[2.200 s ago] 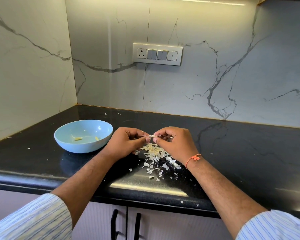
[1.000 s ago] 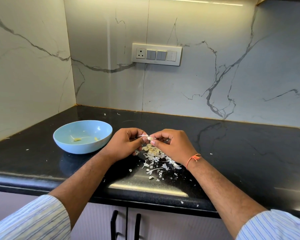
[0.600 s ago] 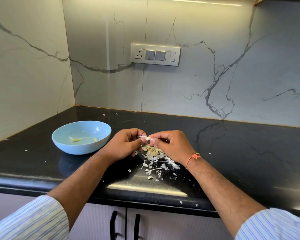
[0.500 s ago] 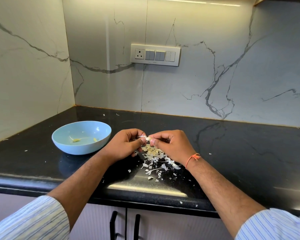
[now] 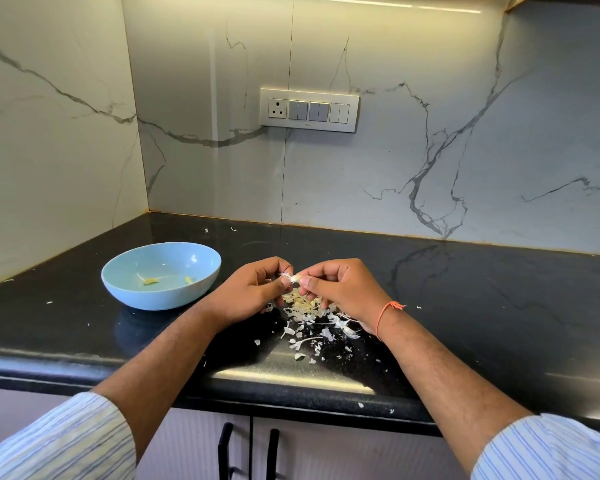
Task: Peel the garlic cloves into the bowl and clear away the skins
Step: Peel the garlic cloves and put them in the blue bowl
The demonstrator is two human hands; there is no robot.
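A small white garlic clove [image 5: 294,278] is pinched between the fingertips of both hands, just above the black counter. My left hand [image 5: 253,289] grips it from the left and my right hand [image 5: 340,289] from the right, thumbs and forefingers curled on it. Beneath and in front of the hands lies a heap of papery garlic skins [image 5: 309,320]. A light blue bowl [image 5: 129,271] stands to the left of my left hand, with two yellowish peeled pieces [image 5: 150,280] inside.
The black counter [image 5: 482,306] stretches right and back to the marble wall, with stray skin flecks scattered on it. A switch panel [image 5: 309,110] sits on the wall. The counter's front edge and cabinet handles [image 5: 224,452] are below my arms.
Both hands have stayed together on the clove, shifting only slightly as the fingertips work at it. The bowl and skin heap have not moved.
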